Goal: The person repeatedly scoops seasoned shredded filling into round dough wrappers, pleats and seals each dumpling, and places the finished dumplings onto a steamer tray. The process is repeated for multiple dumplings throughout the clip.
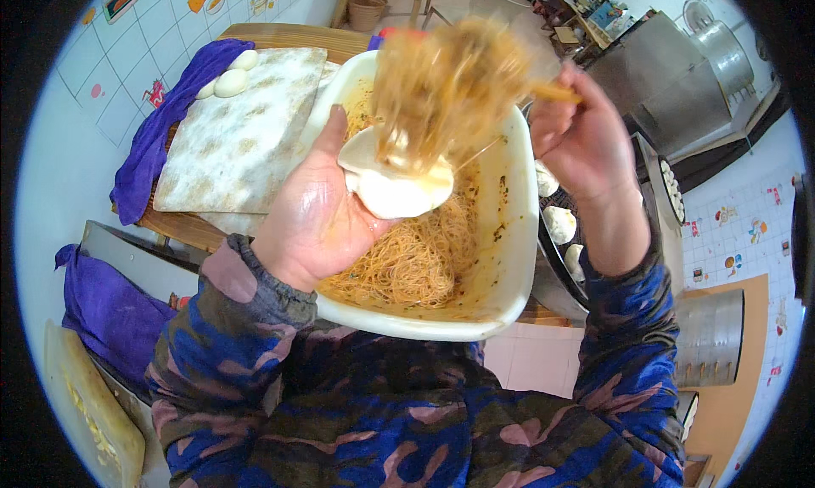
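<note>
My left hand (pixel 321 211), palm up, supports a flat round dough wrapper (pixel 404 185) over a large white rectangular basin (pixel 525 233). In my right hand (pixel 576 128) is the yellowish handle of a utensil (pixel 555 93); its far end is hidden by a blurred clump of vermicelli filling (pixel 452 80). That clump hangs just above the wrapper and partly covers it, with strands trailing down. More brown-seasoned vermicelli (pixel 414 265) lies in the basin, whose inner walls are smeared with sauce and dark flecks.
Left of the basin, a floured board (pixel 242 138) carries dough balls (pixel 231 82) beside a purple cloth (pixel 146 144). At right, filled buns (pixel 560 225) sit in a round dark tray. A metal steamer pot (pixel 710 335) stands farther right. A second purple cloth (pixel 111 316) lies lower left.
</note>
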Motion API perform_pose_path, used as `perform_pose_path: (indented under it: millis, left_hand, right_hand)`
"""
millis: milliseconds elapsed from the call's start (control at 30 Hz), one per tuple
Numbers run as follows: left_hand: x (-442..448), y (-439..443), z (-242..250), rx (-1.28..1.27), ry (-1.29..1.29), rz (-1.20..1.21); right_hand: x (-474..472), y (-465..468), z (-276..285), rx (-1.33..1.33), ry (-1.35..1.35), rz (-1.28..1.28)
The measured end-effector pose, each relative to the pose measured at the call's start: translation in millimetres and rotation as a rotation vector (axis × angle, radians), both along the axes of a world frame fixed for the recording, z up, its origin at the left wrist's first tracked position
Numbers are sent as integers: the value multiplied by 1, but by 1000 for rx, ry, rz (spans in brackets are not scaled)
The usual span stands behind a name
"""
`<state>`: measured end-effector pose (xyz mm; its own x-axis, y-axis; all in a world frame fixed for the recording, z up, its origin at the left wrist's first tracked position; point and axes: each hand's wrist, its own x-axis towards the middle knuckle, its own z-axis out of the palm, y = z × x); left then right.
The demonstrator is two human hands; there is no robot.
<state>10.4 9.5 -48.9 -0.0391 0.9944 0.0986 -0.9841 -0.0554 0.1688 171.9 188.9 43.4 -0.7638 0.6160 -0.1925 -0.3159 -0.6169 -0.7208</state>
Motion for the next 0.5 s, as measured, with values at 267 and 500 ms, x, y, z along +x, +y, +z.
perform_pose_path:
  millis: [267,500]
  left_hand:
    - [8,-3,6,-204,486,202]
    - [8,-6,-10,-313,504,209]
  right_hand:
    - [-1,-32,-30,1138,-159,-159]
    - [9,-80,-62,2416,233,-60]
